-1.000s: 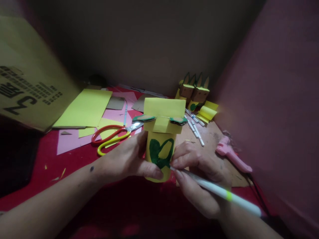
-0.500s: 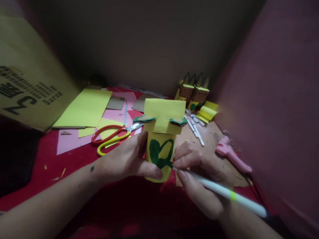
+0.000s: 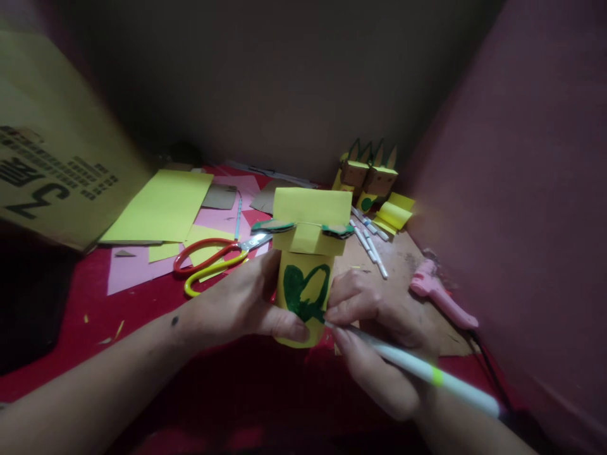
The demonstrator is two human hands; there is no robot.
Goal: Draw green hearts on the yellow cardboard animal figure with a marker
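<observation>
A yellow paper-covered tube figure (image 3: 307, 260) stands upright in front of me. It has a boxy folded head and green-edged cardboard ears out to both sides. Around its left side and front my left hand (image 3: 246, 306) is wrapped, thumb low on the tube. On the front is a green heart shape (image 3: 296, 294), its left half filled in and part of its right half still showing yellow. My right hand (image 3: 372, 316) pinches a white marker (image 3: 410, 360) with a lime band, its tip touching the lower right edge of the heart.
Red-and-yellow-handled scissors (image 3: 215, 259) lie left of the figure, among pink paper and yellow sheets (image 3: 164, 205). Behind on the right are two similar figures (image 3: 370, 175), several white markers (image 3: 370, 246) and a pink glue gun (image 3: 443, 294) on a cardboard sheet. A carton (image 3: 57, 139) rises at left.
My right hand and the marker have shifted slightly left, the tip moving a little along the heart's lower right edge. The figure and my left hand stay almost still.
</observation>
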